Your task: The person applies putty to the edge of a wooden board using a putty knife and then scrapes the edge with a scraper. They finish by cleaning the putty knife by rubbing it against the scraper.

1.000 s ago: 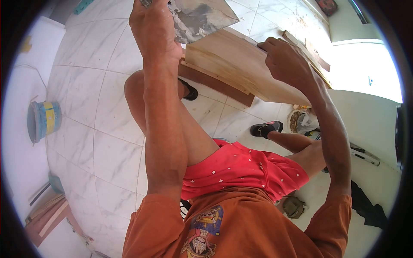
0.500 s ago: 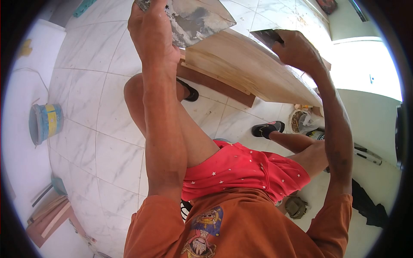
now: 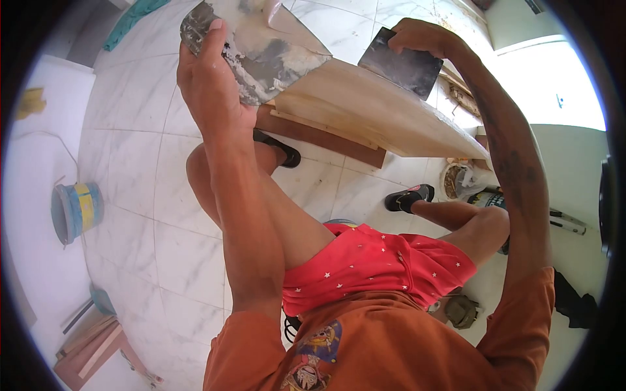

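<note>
My left hand (image 3: 214, 85) grips a flat metal plate (image 3: 303, 42) by its near left edge, thumb on top. White and grey putty (image 3: 251, 75) is smeared over the plate, thickest along the near edge. In my right hand (image 3: 420, 38) is a wide, dark scraper (image 3: 405, 70), its blade turned broadside to me with pale smears on it. The scraper overlaps the far edge of a long pale wooden board (image 3: 372, 114) in this view. The plate hangs over the board's left end, hiding part of it.
Brown and pale wood strips (image 3: 326, 133) lie under the board, near my feet. A blue bucket (image 3: 77, 212) stands on the tiled floor at left. Wood pieces (image 3: 94, 355) lie lower left. A tub (image 3: 451, 181) and plastic bag (image 3: 471, 182) are at right.
The plate and my left hand have come lower and left in view. My right hand has moved up and slightly left, and the scraper has turned so its broad face shows.
</note>
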Available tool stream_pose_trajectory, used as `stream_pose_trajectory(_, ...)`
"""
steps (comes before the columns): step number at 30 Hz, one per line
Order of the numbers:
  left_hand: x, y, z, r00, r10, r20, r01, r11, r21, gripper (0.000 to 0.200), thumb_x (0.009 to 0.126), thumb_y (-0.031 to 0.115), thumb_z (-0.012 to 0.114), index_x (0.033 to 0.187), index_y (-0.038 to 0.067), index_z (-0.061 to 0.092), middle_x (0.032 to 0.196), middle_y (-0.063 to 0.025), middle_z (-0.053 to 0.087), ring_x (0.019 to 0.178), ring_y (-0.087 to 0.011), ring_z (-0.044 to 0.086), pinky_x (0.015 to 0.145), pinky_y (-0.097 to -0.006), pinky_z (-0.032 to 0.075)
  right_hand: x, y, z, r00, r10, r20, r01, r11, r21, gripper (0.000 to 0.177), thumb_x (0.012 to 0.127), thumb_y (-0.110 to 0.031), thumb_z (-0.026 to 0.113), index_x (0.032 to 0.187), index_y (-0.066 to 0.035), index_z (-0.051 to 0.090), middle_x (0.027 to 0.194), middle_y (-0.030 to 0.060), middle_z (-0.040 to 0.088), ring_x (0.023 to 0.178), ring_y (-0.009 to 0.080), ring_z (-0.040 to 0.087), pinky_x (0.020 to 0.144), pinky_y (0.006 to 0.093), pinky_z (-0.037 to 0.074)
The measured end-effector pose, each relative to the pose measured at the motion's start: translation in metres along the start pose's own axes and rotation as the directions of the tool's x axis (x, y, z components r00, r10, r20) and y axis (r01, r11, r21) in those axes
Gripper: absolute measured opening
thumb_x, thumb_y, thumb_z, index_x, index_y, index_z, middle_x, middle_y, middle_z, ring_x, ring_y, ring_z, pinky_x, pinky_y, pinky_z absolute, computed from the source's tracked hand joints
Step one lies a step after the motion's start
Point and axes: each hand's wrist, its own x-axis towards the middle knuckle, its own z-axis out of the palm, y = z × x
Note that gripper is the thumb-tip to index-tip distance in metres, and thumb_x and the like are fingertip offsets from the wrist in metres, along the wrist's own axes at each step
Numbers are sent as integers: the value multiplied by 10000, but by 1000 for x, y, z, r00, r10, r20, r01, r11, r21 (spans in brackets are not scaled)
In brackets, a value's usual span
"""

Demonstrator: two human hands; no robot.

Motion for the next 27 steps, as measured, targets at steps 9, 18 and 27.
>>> stream_pose_trajectory(9,-4,-1,5,1000,9,12,-9,1000,9,459,934,157,670,1335,-29,545,1225,-135,643,1044,-263,664,881,-380,565,-31,-63,-2,996,21,90,-14,997,-70,289,685,-237,646,796,29,673,754,86,609,689,171,570,607,346,459)
stream_pose_trajectory(18,-6,-2,7,1000,27,-10,-27,999,-23,341,957,131,615,1257,-27,583,1148,-125,665,979,-227,679,836,-353,578,-27,-38,-16,996,-88,31,92,981,-168,365,788,-247,606,1005,34,694,784,103,682,678,198,631,679,337,526)
stream_pose_trajectory(27,0,-7,3,1000,1,19,0,999,-34,405,944,114,657,1313,-24,564,1197,-118,657,1030,-240,669,877,-370,567,-104,-63,60,910,-375,-177,243,828,-506,305,893,-105,521,1123,-15,699,1027,201,690,1004,368,671,913,467,553)
